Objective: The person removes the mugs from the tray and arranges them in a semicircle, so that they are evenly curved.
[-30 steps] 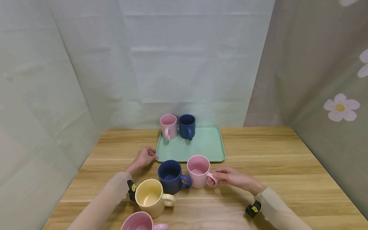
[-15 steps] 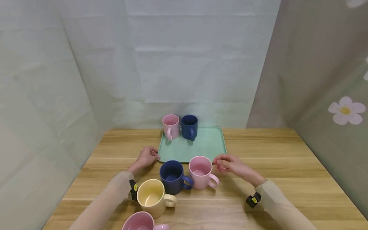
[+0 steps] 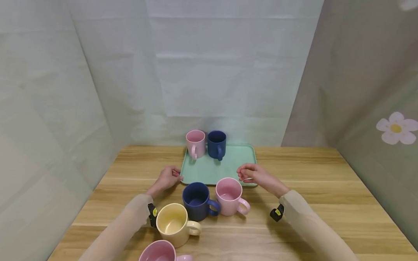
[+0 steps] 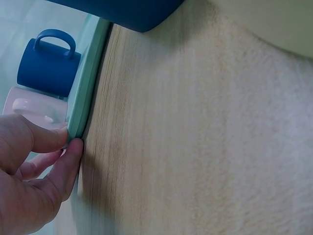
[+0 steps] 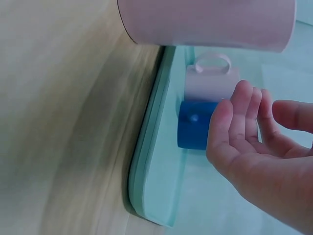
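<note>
My left hand (image 3: 168,177) pinches the front left corner of the mint green tray (image 3: 210,172); in the left wrist view its thumb (image 4: 49,139) and a finger meet at the rim. Over the tray's front right corner hovers my right hand (image 3: 259,177), fingers loosely bent around nothing. On the tray's back left stand a pink mug (image 3: 196,145) and a navy mug (image 3: 216,145), handles toward me. Just in front of the tray sits another pink mug (image 3: 228,201), below my right hand, its handle pointing right.
A second navy mug (image 3: 197,204) stands left of the front pink mug, close beside it. Nearer to me come a yellow mug (image 3: 173,226) and one more pink mug (image 3: 159,257), cut off by the frame. Pale cloth (image 3: 211,68) hangs behind the wooden table (image 3: 298,169).
My right hand has let go of the front pink mug's handle and moved up and forward to the tray's right corner. The left hand stays at the tray. The view has shifted slightly.
</note>
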{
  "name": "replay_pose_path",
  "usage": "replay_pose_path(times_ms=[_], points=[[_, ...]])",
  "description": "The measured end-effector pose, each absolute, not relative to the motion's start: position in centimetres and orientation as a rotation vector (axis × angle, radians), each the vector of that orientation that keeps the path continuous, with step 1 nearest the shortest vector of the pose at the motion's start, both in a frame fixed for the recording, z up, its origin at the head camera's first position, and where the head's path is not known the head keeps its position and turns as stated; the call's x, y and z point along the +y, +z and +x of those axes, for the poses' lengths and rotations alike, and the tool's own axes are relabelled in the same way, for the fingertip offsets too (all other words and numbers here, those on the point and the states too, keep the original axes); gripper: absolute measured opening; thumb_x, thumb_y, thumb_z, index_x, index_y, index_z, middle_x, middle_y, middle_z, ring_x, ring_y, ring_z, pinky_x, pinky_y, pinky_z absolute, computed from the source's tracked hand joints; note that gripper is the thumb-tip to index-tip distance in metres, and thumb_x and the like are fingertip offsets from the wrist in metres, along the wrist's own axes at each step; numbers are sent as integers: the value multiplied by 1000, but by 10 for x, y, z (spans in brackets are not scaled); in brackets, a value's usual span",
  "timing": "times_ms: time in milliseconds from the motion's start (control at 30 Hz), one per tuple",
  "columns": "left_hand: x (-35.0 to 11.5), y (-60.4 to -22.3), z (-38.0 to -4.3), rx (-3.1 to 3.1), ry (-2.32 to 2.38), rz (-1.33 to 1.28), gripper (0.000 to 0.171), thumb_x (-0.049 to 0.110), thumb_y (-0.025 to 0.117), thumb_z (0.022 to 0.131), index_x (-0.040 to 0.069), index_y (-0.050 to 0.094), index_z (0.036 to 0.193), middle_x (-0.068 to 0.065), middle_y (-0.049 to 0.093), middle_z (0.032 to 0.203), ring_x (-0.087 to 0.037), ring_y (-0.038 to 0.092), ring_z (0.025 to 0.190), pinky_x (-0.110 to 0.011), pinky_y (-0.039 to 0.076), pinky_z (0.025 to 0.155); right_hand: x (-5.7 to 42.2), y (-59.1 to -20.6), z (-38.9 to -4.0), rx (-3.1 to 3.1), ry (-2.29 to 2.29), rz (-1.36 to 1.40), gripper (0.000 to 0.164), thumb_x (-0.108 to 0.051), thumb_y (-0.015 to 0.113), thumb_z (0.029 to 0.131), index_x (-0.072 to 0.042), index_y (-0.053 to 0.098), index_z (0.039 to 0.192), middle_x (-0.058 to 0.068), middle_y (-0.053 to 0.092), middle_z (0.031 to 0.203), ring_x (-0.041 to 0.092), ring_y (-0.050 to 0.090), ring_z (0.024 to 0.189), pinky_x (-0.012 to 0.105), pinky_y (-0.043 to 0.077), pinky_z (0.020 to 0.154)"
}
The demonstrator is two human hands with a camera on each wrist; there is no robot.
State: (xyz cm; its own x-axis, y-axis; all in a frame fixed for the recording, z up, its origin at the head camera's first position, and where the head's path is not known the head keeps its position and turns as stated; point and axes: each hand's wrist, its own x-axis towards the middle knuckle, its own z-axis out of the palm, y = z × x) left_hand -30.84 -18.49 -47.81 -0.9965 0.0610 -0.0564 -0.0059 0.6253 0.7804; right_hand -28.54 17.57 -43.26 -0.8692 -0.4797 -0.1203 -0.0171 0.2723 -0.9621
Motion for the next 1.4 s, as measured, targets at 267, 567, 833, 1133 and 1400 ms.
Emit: replay_pose_path(times_ms=[267, 567, 833, 1133, 1400], points=[[-186, -480, -307, 2772, 1335, 34, 26, 1, 69, 84, -10, 61, 106, -23, 66, 96, -27, 64, 87, -32, 55, 75, 164, -435, -304, 2113, -1712, -465, 35, -14, 42, 102, 13, 47, 125, 30, 53, 118, 35, 57, 105, 54, 45, 101], [-184, -480, -307, 2776, 1356, 61, 26, 0, 69, 83, -11, 60, 105, -23, 66, 94, -28, 64, 86, -31, 54, 74, 152, -437, -319, 2087, -1755, -448, 39, -14, 44, 101, 8, 43, 133, 31, 41, 140, 47, 41, 129, 56, 37, 109], [-185, -478, -307, 2773, 1337, 24, 26, 2, 69, 84, -9, 61, 106, -22, 66, 95, -26, 63, 84, -30, 54, 73, 141, -442, -330, 2064, -1698, -500, 47, -18, 40, 103, 2, 32, 145, 24, 34, 150, 42, 33, 139, 54, 32, 113], [-185, -480, -307, 2768, 1340, 25, 26, 2, 70, 84, -9, 61, 105, -21, 66, 94, -26, 63, 85, -32, 54, 75, 134, -444, -338, 2059, -1665, -521, 52, -15, 35, 104, 3, 19, 151, 23, 19, 158, 42, 20, 145, 54, 28, 115], [-185, -480, -307, 2772, 1349, 24, 26, 2, 70, 83, -9, 61, 105, -22, 66, 95, -26, 64, 85, -33, 55, 76, 125, -448, -350, 1958, -1745, -486, 55, -13, 36, 104, 4, 15, 151, 21, 14, 160, 38, 17, 147, 52, 22, 118]])
